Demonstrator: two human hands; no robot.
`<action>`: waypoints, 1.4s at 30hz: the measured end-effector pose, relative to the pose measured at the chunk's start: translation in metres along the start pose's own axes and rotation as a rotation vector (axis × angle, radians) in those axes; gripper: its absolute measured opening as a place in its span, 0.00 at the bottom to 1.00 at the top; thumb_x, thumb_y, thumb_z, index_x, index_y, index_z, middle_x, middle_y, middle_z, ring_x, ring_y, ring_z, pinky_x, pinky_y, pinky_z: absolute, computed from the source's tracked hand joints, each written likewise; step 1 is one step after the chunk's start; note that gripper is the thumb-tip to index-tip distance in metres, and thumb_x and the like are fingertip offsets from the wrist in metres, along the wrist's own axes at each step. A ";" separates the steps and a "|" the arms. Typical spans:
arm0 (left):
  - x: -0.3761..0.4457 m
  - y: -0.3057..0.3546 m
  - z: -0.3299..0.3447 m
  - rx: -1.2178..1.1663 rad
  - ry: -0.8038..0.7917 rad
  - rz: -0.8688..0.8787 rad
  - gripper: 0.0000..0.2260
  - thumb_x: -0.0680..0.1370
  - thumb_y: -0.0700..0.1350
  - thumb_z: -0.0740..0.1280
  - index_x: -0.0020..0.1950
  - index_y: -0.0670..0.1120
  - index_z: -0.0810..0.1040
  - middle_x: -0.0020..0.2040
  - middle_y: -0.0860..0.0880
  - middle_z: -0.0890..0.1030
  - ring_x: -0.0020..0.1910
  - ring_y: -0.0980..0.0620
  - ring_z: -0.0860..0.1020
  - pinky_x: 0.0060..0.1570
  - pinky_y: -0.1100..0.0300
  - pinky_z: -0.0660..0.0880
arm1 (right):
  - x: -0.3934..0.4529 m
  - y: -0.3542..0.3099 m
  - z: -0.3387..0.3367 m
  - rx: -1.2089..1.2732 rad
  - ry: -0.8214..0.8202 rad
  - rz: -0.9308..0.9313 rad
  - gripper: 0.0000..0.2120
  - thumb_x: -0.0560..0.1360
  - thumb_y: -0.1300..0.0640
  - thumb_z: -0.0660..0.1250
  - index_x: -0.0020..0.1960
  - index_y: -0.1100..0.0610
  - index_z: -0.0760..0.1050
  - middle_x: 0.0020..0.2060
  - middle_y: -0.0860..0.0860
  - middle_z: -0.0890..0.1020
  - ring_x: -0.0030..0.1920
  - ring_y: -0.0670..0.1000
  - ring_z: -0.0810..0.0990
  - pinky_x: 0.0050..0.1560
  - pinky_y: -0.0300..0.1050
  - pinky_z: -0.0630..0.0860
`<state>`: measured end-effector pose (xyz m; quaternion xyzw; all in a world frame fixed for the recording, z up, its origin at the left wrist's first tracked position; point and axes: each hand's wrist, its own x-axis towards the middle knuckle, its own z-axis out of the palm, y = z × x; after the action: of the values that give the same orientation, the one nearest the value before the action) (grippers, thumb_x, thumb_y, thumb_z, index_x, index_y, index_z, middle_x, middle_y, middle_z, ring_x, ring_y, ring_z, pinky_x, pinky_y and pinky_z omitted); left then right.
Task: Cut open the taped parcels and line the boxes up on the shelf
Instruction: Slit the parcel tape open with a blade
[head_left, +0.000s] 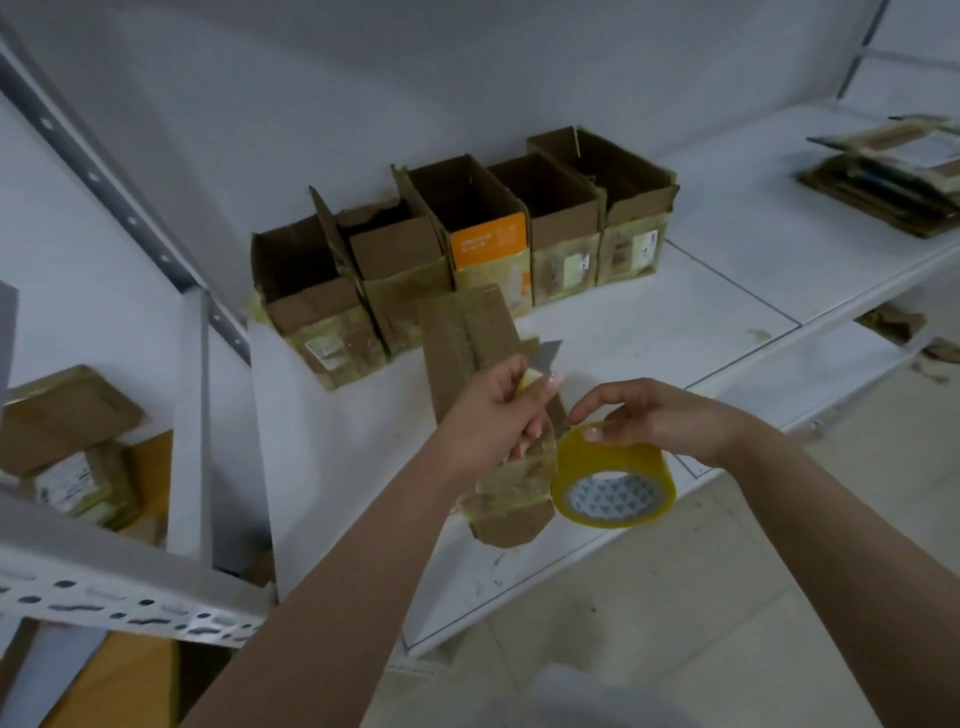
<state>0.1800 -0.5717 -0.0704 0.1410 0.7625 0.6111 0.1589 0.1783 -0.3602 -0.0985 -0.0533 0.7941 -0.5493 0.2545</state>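
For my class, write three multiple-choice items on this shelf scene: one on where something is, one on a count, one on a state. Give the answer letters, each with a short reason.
1. Where is the tape roll?
A. in the right hand
B. inside an open box
C. on the floor

2. How many open boxes stand in the row on the shelf?
A. three
B. five
C. eight

3. What is the left hand doing?
A. hanging idle
B. pressing flat on the shelf
C. gripping a knife and a flat cardboard piece

Answers: 1 A, its fingers hold the roll's rim; 2 B, five open tops sit side by side; 3 C, the blade sticks out above its curled fingers.
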 end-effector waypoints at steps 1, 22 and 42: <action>0.000 -0.001 -0.001 0.021 0.001 0.009 0.09 0.82 0.47 0.62 0.44 0.46 0.69 0.26 0.52 0.71 0.21 0.58 0.66 0.21 0.66 0.63 | 0.003 0.002 0.000 -0.004 0.009 0.006 0.07 0.74 0.56 0.73 0.52 0.51 0.81 0.45 0.57 0.86 0.46 0.56 0.85 0.48 0.47 0.81; 0.004 0.031 0.007 0.554 -0.294 -0.149 0.17 0.82 0.51 0.62 0.34 0.48 0.76 0.33 0.50 0.77 0.34 0.55 0.75 0.38 0.62 0.73 | -0.023 0.002 -0.024 -0.348 0.142 0.013 0.08 0.78 0.47 0.68 0.51 0.45 0.85 0.45 0.43 0.85 0.49 0.45 0.82 0.54 0.43 0.77; 0.017 0.011 0.021 0.961 0.122 -0.112 0.12 0.78 0.51 0.67 0.37 0.49 0.71 0.34 0.52 0.76 0.32 0.55 0.75 0.30 0.60 0.68 | -0.022 0.003 -0.007 -0.158 0.226 0.138 0.07 0.74 0.52 0.72 0.42 0.53 0.86 0.30 0.50 0.82 0.28 0.47 0.78 0.24 0.37 0.72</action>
<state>0.1736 -0.5443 -0.0652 0.1209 0.9728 0.1873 0.0633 0.1952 -0.3453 -0.0919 0.0439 0.8604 -0.4686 0.1956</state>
